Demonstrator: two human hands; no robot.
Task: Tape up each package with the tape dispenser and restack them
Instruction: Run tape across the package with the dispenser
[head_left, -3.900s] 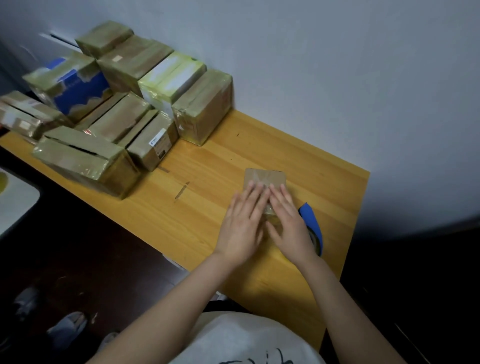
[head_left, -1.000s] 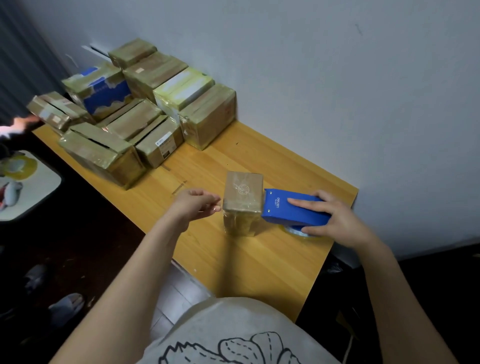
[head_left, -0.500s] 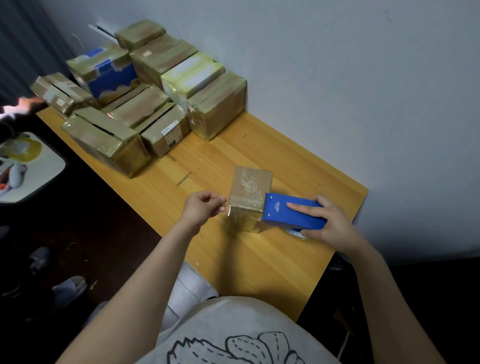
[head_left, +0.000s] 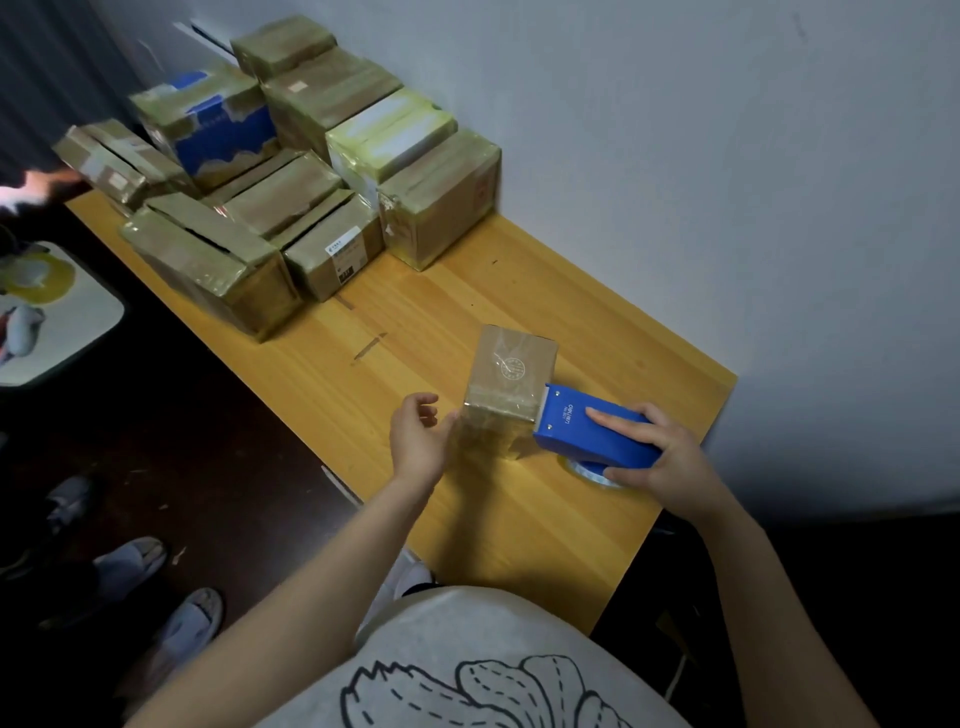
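Unreadable white print on tape dispenser (head_left: 582, 439)

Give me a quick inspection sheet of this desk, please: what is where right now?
Surface: wooden table, set against a wall.
Job's things: small package stands upright; the blue tape dispenser meets its right side with its front edge; stack of taped packages at the table's far left end.
Clutter: nothing seen.
Grippers: right hand grips the tape dispenser; left hand, fingers curled, is at the small package's left side; whether it pinches tape cannot be told.
Cables: nothing seen.
Surroundings: pale wall behind; dark floor with slippers on it.
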